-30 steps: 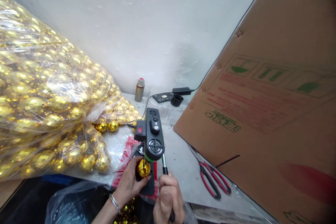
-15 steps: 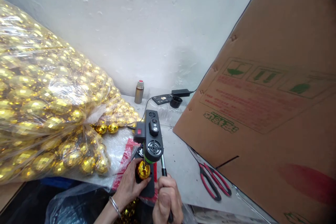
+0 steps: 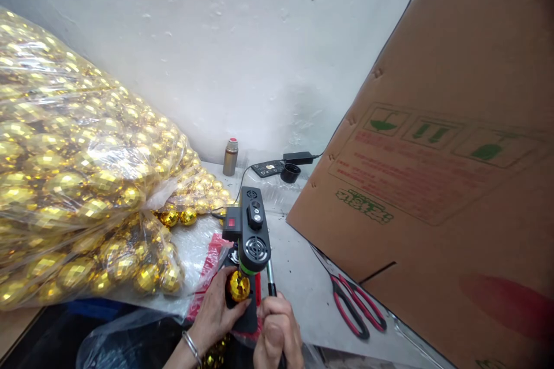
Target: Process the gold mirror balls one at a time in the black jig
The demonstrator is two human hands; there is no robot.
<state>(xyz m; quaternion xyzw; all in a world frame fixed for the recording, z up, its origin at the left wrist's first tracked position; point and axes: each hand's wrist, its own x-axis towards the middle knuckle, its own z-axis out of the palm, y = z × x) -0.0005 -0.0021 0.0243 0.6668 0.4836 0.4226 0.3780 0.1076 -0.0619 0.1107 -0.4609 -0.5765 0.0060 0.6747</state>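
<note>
In the head view, the black bench machine [image 3: 254, 233] serves as the landmark, and almost nothing around it has changed over the last second. Everything sits slightly lower in the picture, which I take to be the wearer's head tilting rather than anything on the table shifting.

The gold ball [image 3: 239, 286] is at the near end of the machine, just below its round head, in the same place relative to it. The left hand [image 3: 216, 302], to the near left of the machine, has its fingers and thumb clamped on the ball from opposite sides. The right hand [image 3: 277, 328], to the near right, keeps its fingers closed around the lever [image 3: 272, 288] beside the machine. No clear swing of the lever shows between the pictures.

For the work, this steadiness suggests that the same step is in hand: the ball held in position, the lever gripped. Whether the machine's tip actually touches the ball cannot be told.

The clear bag of gold balls [image 3: 95, 173] lies left of the machine, the scissors [image 3: 352, 305] to its right, both unmoved.
</note>
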